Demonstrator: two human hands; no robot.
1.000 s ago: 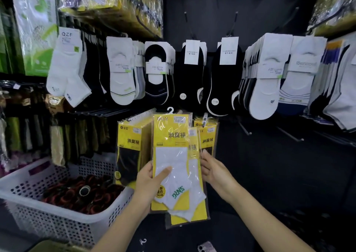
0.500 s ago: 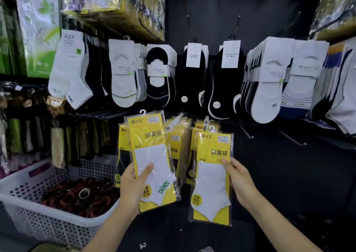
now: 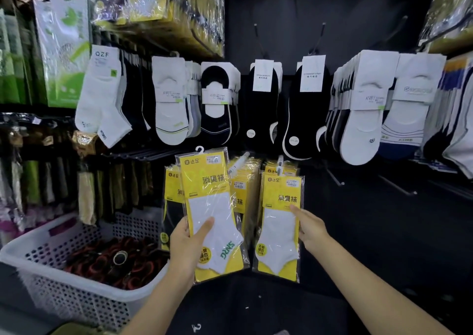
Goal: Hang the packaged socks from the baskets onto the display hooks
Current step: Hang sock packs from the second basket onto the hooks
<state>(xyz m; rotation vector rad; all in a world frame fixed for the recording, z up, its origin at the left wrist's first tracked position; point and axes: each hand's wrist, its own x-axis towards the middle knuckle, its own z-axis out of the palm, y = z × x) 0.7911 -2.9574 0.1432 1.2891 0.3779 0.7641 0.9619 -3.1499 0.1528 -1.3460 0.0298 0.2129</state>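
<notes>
While the big white basket (image 3: pixel 76 306) sits low on the left, two yellow sock packs are up by the hooks. The left hand (image 3: pixel 188 245) wraps thumb and fingers round the left pack (image 3: pixel 212 206), held free. The right hand (image 3: pixel 311 229) pinches the right pack (image 3: pixel 280 227) just under a hook (image 3: pixel 280 161). I cannot tell if it hangs yet. Next, the left pack's little hanger (image 3: pixel 200 150) must slide onto a hook.

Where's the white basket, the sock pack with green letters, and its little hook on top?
white basket (image 3: pixel 76 301): head view, on its holed front wall.
sock pack with green letters (image 3: pixel 210 206): head view, on the white sock's upper part.
little hook (image 3: pixel 199 150): head view, on the curl above the pack's top.
</notes>
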